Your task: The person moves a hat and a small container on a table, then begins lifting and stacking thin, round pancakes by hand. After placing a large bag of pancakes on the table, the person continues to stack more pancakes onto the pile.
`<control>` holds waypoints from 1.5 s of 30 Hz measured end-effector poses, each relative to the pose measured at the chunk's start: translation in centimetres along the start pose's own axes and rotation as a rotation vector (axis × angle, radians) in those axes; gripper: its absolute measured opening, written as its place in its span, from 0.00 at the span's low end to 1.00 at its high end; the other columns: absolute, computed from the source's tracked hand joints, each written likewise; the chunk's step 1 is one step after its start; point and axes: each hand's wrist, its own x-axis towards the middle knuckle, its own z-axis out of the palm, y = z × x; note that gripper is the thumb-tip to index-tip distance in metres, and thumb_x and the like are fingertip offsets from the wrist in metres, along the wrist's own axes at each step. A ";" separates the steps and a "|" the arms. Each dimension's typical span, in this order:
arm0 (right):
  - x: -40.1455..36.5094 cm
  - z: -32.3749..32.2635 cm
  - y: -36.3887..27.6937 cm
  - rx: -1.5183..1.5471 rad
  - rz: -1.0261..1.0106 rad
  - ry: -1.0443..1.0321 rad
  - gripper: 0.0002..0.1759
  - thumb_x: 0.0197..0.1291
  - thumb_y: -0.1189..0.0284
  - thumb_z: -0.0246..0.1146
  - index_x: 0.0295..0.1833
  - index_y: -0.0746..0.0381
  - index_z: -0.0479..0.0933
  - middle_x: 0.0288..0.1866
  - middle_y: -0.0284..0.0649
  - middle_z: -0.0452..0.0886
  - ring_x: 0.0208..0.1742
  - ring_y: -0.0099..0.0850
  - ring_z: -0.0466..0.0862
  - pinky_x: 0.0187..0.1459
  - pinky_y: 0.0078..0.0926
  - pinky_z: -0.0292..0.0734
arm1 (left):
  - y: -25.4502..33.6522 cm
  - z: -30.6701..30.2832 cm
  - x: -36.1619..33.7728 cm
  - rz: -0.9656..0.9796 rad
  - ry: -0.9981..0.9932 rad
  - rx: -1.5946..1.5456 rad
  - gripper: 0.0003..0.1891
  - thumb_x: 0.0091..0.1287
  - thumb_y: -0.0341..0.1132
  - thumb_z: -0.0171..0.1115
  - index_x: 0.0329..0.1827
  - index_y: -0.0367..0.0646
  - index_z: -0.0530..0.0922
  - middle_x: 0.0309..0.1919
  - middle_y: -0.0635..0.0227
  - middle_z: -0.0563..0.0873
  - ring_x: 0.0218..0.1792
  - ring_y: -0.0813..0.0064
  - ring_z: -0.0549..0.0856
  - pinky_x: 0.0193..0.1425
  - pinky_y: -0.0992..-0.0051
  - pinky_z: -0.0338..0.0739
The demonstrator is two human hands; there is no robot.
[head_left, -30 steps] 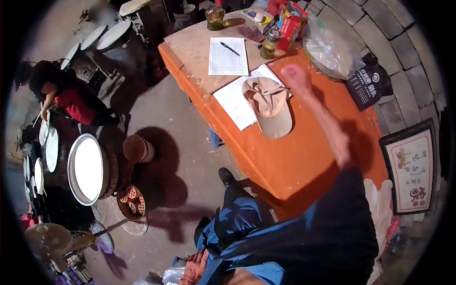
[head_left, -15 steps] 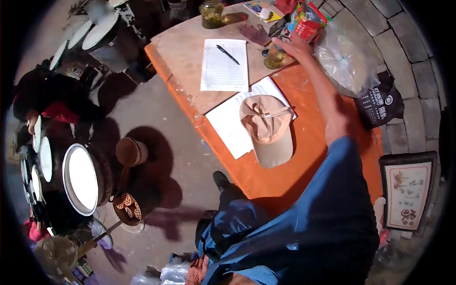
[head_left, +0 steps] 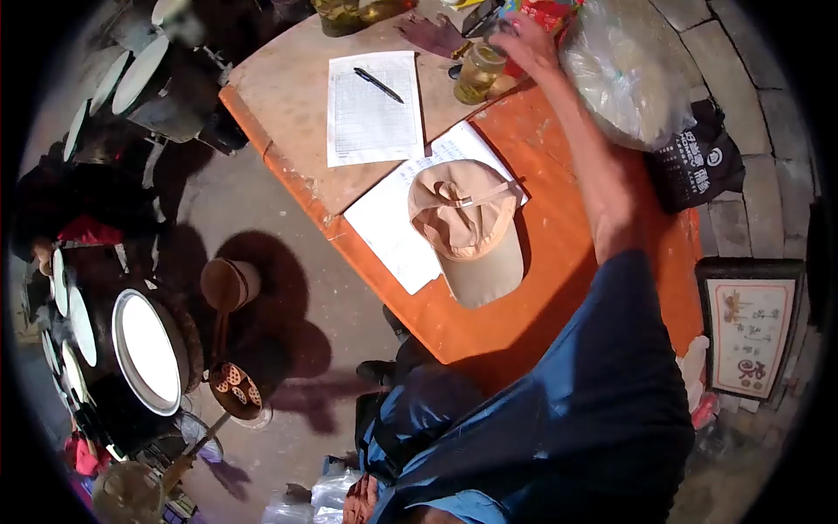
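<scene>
Right, glass jar (head_left: 477, 75) of yellowish liquid stands at 12 o'clock from the cap (head_left: 469, 229), on the table (head_left: 532, 279) at its far end. Right hand (head_left: 522, 42) sits at the jar's 1 o'clock, fingers curled by the lid; clamped or loose, cannot tell. Likely heavy, slick, breakable: grip the body, not the lid. Left hand (head_left: 359, 499) at 6 o'clock is cut off, fingers unreadable. Red packet (head_left: 548, 12) half out of frame

Stretches the right hand (head_left: 521, 39) forward: well short of the jar (head_left: 478, 74) a second ago, then level with it, now just beside its lid on the right.
</scene>
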 end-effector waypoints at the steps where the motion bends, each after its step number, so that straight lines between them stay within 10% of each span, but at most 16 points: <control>1: 0.0 -0.3 1.2 0.199 0.131 0.033 0.37 0.48 0.60 0.70 0.65 0.61 0.73 0.54 0.45 0.84 0.53 0.36 0.84 0.51 0.32 0.81 | 0.1 0.0 0.4 -0.008 -0.004 0.002 0.28 0.70 0.42 0.52 0.68 0.33 0.66 0.62 0.43 0.77 0.61 0.46 0.78 0.68 0.55 0.70; 4: -1.2 -1.8 2.4 0.764 0.319 0.147 0.38 0.53 0.65 0.68 0.70 0.61 0.67 0.53 0.45 0.80 0.49 0.35 0.84 0.43 0.33 0.87 | 0.4 -0.5 1.4 -0.026 -0.010 0.008 0.28 0.70 0.42 0.52 0.68 0.33 0.66 0.62 0.43 0.77 0.61 0.46 0.78 0.67 0.55 0.71; 10: -6.9 0.2 7.9 0.924 0.668 0.089 0.33 0.53 0.66 0.69 0.64 0.62 0.70 0.52 0.43 0.80 0.48 0.34 0.83 0.46 0.34 0.85 | 0.9 -1.2 2.8 -0.055 -0.021 0.018 0.27 0.70 0.41 0.52 0.68 0.33 0.66 0.62 0.43 0.77 0.61 0.47 0.78 0.67 0.56 0.71; 18: -7.6 7.3 13.3 0.365 0.515 0.120 0.38 0.35 0.63 0.81 0.54 0.63 0.73 0.47 0.44 0.82 0.47 0.37 0.83 0.49 0.33 0.78 | 1.0 -1.7 2.4 -0.096 -0.049 0.032 0.27 0.70 0.39 0.52 0.68 0.33 0.66 0.61 0.44 0.78 0.60 0.47 0.79 0.66 0.56 0.72; 37: -14.0 7.5 13.5 0.110 0.459 0.210 0.20 0.47 0.79 0.66 0.49 0.62 0.75 0.50 0.44 0.83 0.51 0.35 0.83 0.50 0.30 0.78 | 1.1 0.3 1.7 -0.130 -0.045 0.006 0.25 0.70 0.36 0.51 0.67 0.32 0.66 0.60 0.44 0.79 0.58 0.47 0.80 0.64 0.57 0.74; 45: -26.0 -0.5 4.9 0.090 0.457 0.148 0.10 0.57 0.70 0.69 0.35 0.64 0.77 0.30 0.35 0.82 0.35 0.27 0.84 0.39 0.26 0.78 | -1.3 2.8 0.7 -0.061 0.008 -0.025 0.24 0.70 0.35 0.51 0.66 0.32 0.67 0.60 0.44 0.79 0.57 0.47 0.80 0.63 0.57 0.75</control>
